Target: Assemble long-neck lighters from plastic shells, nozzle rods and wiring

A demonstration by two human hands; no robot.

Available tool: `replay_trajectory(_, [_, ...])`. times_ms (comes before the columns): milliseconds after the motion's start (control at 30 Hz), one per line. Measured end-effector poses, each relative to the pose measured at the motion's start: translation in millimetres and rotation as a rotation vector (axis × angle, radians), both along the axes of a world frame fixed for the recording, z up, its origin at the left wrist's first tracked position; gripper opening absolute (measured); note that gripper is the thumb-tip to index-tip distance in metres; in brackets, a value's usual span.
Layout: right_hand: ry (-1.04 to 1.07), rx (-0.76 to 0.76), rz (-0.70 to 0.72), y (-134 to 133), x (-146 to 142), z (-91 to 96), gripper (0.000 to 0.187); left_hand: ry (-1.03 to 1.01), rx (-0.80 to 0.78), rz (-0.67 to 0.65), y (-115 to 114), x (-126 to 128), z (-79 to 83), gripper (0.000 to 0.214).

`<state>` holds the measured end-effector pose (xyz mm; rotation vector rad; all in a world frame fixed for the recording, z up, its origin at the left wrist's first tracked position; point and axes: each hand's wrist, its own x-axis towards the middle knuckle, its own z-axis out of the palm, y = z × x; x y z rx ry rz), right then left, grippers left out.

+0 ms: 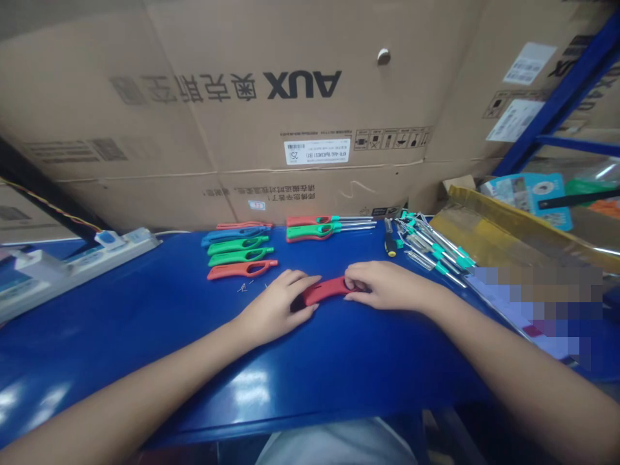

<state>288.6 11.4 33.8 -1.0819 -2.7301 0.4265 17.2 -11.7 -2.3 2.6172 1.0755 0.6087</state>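
Observation:
A red lighter casing (328, 291) lies level just above or on the blue table between my hands. My left hand (271, 311) pinches its left end between thumb and fingers. At its right end, my right hand (390, 286) closes with bent fingers, hiding that tip. Beyond my left hand is a row of empty-looking casings: an orange-red one (237, 270), green ones (238, 245) and a blue one (232, 235). Small screws (243, 287) are scattered near them. Farther back lie lighters with metal barrels, a green one (310, 230) among them.
A small screwdriver (390, 245) and a pile of lighter inner parts (436, 250) with teal ends lie at the back right, beside a taped carton (484, 223). Power strips (87, 263) run along the left. A large cardboard box (242, 135) walls off the table's back.

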Motion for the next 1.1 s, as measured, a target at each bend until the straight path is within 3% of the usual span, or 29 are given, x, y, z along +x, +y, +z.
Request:
replay_trajectory(200, [0.17,-0.052,-0.007,5,1,-2.4,0.023,-0.12,-0.067,0.058,1,0,-3.3,0.042])
replay_trajectory(400, [0.449,0.084,-0.1,11,7,8.3,0.022,-0.232,-0.077,0.094,5,-2,-10.3,0.033])
replay_trajectory(600, [0.257,-0.251,0.051,7,5,7.6,0.025,-0.252,-0.094,0.074,5,-2,-11.9,0.046])
replay_trajectory(800, [0.234,-0.123,0.099,8,3,-5.3,0.027,-0.254,-0.068,0.106,5,0,-7.0,0.044])
replay_trajectory(967, [0.14,0.164,-0.108,14,20,10.5,0.021,-0.203,-0.033,0.119,-10,6,13.4,0.038])
replay_trajectory(1100, [-0.035,0.314,-0.484,24,43,24.7,0.022,0.018,-0.144,0.04,-27,11,29.3,0.042])
